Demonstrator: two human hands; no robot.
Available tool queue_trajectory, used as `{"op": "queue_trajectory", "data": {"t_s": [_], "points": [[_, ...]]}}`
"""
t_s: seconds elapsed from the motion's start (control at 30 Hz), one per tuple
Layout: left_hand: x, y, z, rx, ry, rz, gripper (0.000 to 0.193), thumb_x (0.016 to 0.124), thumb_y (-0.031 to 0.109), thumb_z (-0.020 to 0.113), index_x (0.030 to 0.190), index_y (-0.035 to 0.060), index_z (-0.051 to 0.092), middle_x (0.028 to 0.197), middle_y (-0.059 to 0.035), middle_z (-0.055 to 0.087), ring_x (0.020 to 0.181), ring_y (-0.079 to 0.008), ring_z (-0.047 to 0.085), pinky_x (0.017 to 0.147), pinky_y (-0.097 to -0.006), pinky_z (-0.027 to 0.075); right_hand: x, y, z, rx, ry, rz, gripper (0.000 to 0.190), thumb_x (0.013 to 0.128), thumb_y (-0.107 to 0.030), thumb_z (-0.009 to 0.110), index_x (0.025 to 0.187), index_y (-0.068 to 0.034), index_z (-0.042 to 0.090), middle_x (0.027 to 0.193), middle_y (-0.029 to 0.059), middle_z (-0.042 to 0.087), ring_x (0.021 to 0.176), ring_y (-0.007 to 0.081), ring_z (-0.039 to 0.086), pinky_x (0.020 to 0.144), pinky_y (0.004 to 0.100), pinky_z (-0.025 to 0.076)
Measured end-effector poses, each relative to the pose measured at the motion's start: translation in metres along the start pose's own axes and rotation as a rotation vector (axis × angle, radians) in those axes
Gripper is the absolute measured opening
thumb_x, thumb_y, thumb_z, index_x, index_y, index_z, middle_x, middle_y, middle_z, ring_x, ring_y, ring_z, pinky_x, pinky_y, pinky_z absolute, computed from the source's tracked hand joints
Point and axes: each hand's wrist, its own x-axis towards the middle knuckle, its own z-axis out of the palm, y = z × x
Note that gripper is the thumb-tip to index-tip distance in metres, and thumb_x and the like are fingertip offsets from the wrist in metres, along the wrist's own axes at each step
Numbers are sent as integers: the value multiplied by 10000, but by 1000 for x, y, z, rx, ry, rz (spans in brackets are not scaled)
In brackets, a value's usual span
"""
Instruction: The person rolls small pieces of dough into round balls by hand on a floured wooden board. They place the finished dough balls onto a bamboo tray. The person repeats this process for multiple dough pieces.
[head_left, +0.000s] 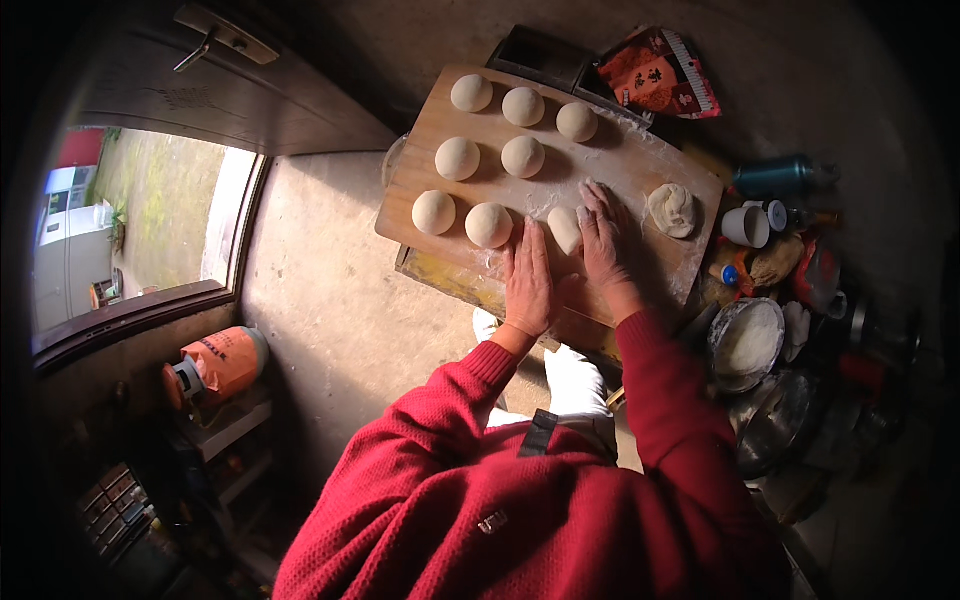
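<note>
A small lump of dough (565, 230) lies on a floured wooden board (622, 169), between my two hands. My right hand (606, 244) rests with its thumb side against the lump, fingers stretched toward the far side. On the lump's other side, my left hand (531, 281) lies flat with straight fingers, a narrow gap from it. Smooth round dough balls stand in rows; the nearest ball (489, 225) sits just left of my left fingertips. To the right of my right hand is a rougher, folded dough piece (671, 211).
Beyond the board lies a red printed food packet (660, 75). Along the right stand a teal bottle (776, 177), a white cup (745, 226) and a metal bowl of flour (746, 341). A metal door (247, 97) is at left, with an orange-covered container (217, 364) below.
</note>
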Motion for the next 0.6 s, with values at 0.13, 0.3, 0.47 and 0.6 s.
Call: {"op": "queue_trajectory", "data": {"t_s": [0.13,0.3,0.47,0.6], "points": [[3,-8,16,114,12,38,713,927,192,466,1535,-26,166,1584,-215,230,1492,-349,182,1198,-492,137,-13,-40,12,-417,-140,-274,391,999,-238,447,1338,-67,539,1404,142,516,1294,348,474,1078,461,353],[17,12,4,17,-16,39,692,914,160,444,1521,-53,188,1588,-207,221,1500,-354,155,1205,-485,137,22,16,4,-144,-1,-82,450,984,-307,500,1362,-64,518,1406,138,520,1312,334,457,1105,481,306],[18,7,12,84,-51,18,777,891,151,514,1544,-20,131,1591,-200,215,1504,-348,139,1204,-484,139,12,-11,-4,-360,-89,-153,424,995,-272,472,1366,-72,517,1383,140,541,1299,329,472,1087,456,333],[30,15,10,48,-57,64,830,911,314,566,1543,-14,141,1596,-181,216,1500,-346,149,1207,-480,131,46,43,-13,-157,-1,-115,412,1000,-250,462,1361,-57,505,1341,170,555,1264,355,495,1045,430,389]]}}
